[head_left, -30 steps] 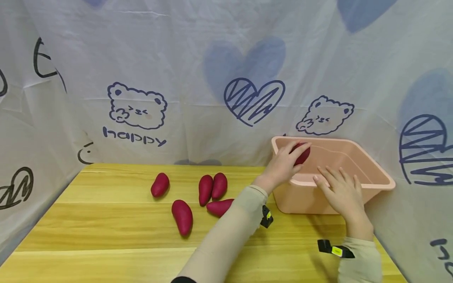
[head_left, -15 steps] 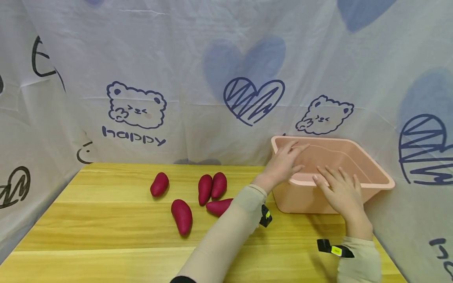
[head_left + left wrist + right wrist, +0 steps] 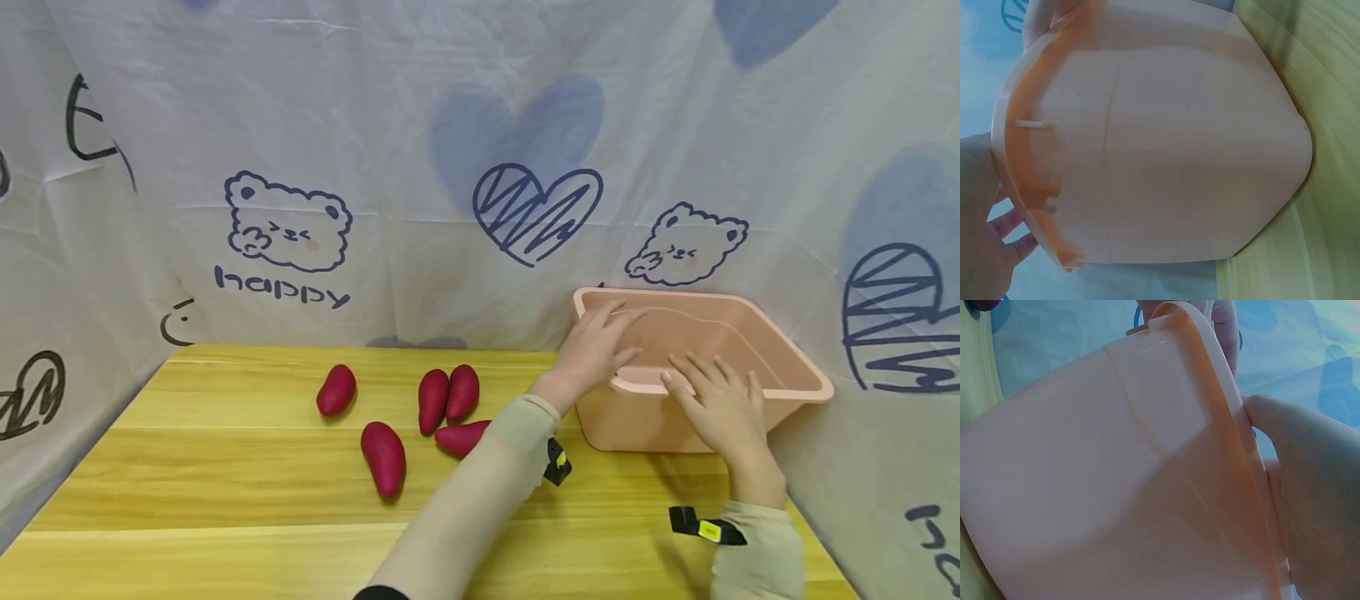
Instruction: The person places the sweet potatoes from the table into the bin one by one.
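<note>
Pale cloth [image 3: 405, 125] printed with blue hearts and bears hangs behind and around a yellow wooden table [image 3: 202, 500]. Near the table's right side, the left hand [image 3: 592, 350] has its fingers loosely spread, thumb apart from the rest, reaching over the rim of a pink tub [image 3: 652, 423]. The right hand [image 3: 723, 408] lies just beside it, fingers fanned out over the front rim; the right wrist view shows its thumb against that rim. Both hands look free of any load, though the tub wall hides part of the fingers in the wrist views. The tub stands upright on the table, its flared mouth facing up and its back close to the cloth; its floor shows only in part.

Beige sleeves cover both forearms, with a black strap [image 3: 557, 462] at the left wrist and another black strap [image 3: 707, 527], bearing a yellow patch, at the right. Left of the tub lie five red sweet potatoes: two side by side [image 3: 447, 397], one just below them [image 3: 459, 437] partly covered by the left forearm, and two more [image 3: 336, 390] [image 3: 384, 460] farther left, apart from each other. Beyond, the word "happy" [image 3: 281, 286] sits under the left bear [image 3: 288, 223].
</note>
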`<state>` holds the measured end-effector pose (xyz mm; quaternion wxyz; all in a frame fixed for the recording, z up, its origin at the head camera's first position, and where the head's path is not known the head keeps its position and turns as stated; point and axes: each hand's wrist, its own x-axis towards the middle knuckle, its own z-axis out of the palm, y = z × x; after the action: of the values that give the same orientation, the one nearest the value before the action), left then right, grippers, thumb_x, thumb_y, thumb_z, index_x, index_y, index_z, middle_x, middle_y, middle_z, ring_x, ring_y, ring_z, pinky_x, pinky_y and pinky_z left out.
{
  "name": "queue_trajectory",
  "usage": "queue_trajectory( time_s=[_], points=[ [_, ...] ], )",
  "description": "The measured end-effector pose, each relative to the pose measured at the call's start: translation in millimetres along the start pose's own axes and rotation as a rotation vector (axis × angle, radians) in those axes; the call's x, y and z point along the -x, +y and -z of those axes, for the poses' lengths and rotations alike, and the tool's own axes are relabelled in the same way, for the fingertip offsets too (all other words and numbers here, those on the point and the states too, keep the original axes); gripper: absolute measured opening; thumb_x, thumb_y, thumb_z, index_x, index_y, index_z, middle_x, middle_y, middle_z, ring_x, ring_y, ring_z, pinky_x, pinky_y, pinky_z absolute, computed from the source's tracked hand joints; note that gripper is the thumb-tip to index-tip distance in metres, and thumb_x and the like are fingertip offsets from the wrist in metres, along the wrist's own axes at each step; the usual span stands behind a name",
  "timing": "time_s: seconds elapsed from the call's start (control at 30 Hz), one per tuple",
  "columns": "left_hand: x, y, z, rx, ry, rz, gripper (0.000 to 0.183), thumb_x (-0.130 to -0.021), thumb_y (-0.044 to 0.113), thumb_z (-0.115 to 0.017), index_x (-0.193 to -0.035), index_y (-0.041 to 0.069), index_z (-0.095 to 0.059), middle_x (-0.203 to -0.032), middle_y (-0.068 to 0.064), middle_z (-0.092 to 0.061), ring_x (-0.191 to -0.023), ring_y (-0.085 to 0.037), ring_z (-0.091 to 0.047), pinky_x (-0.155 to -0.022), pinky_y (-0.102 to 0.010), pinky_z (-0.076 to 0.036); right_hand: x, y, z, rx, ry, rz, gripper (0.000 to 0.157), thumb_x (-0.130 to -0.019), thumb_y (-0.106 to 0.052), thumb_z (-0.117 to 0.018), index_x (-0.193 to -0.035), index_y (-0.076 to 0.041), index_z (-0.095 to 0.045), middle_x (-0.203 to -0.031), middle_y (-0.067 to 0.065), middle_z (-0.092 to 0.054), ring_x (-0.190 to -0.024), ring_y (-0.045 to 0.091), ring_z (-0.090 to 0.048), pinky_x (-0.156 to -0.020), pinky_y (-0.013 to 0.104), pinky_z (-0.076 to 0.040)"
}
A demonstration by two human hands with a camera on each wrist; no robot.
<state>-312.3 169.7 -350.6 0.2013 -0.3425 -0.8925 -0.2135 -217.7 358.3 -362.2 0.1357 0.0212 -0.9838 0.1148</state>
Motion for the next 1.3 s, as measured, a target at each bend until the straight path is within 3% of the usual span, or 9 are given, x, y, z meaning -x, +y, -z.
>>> queue_trajectory(
  time_s=[0.23,0.37,0.63,0.9,1.3],
  points=[
    [12.2,-6.1,3.8,-0.036,0.000,0.035,0.057,-0.094,0.048,-0.059,-0.146,0.031,-0.044,-0.154,0.000,-0.040,-0.140,-0.022,-0.041,-0.114,-0.040,-0.037,1.3,-0.4,0.3,0.006,0.000,0.001,0.063,-0.101,-0.058,-0.027,-0.146,-0.016,-0.044,-0.152,0.022,-0.038,-0.140,0.051,-0.024,-0.110,0.073,0.000],
    [21.0,-10.2,8.9,-0.006,-0.009,0.076,0.057,-0.094,0.052,-0.056,-0.146,0.033,-0.043,-0.155,0.000,-0.038,-0.141,-0.023,-0.039,-0.117,-0.044,-0.032,1.5,-1.3,1.1,0.007,-0.003,-0.006,0.065,-0.101,-0.059,-0.027,-0.146,-0.016,-0.044,-0.152,0.022,-0.037,-0.141,0.050,-0.023,-0.110,0.073,0.001],
    [43.1,-22.6,23.3,0.066,0.049,0.114,0.055,-0.094,0.052,-0.056,-0.143,0.028,-0.050,-0.153,-0.005,-0.043,-0.139,-0.025,-0.042,-0.114,-0.048,-0.035,0.2,-2.7,0.2,0.006,0.004,0.000,0.063,-0.101,-0.059,-0.028,-0.146,-0.018,-0.044,-0.152,0.021,-0.038,-0.141,0.049,-0.023,-0.111,0.072,0.001],
    [67.6,-32.9,32.9,0.020,0.064,0.107,0.057,-0.094,0.055,-0.054,-0.142,0.025,-0.051,-0.146,-0.003,-0.051,-0.133,-0.024,-0.048,-0.110,-0.047,-0.040,0.3,-1.5,-2.2,-0.005,0.008,0.009,0.062,-0.101,-0.058,-0.029,-0.147,-0.019,-0.043,-0.153,0.021,-0.038,-0.141,0.049,-0.023,-0.111,0.072,0.001],
    [107.0,-47.4,36.9,-0.031,-0.072,0.171,0.065,-0.091,0.066,-0.048,-0.146,0.032,-0.043,-0.149,-0.002,-0.046,-0.137,-0.023,-0.044,-0.108,-0.051,-0.040,0.5,0.9,-3.0,-0.006,0.017,0.009,0.062,-0.101,-0.057,-0.030,-0.146,-0.018,-0.045,-0.152,0.021,-0.039,-0.141,0.049,-0.024,-0.111,0.072,0.001]
  ],
)
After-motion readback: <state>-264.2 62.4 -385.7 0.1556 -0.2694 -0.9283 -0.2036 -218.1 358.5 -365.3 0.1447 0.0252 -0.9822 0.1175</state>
